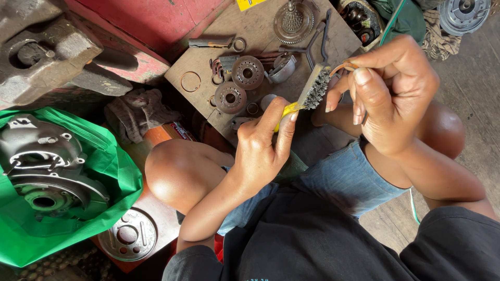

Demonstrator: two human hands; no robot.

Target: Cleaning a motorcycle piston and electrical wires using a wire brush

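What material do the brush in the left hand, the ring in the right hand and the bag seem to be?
The wire brush seems to have grey steel bristles and a yellow, probably plastic handle. The thin ring looks like copper-coloured metal with a dull finish. The green bag appears to be soft woven or non-woven fabric, since it folds loosely around the grey cast metal cover.

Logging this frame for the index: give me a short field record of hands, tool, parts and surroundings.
left hand: grips the yellow handle of a wire brush
right hand: pinches a thin ring against the brush bristles
posture: seated, knees bare, denim shorts
board: holds two round toothed metal parts, loose rings, a domed disc with a post
green bag: holds a grey engine casing
lower left: round metal cover plate
upper left: heavy metal block
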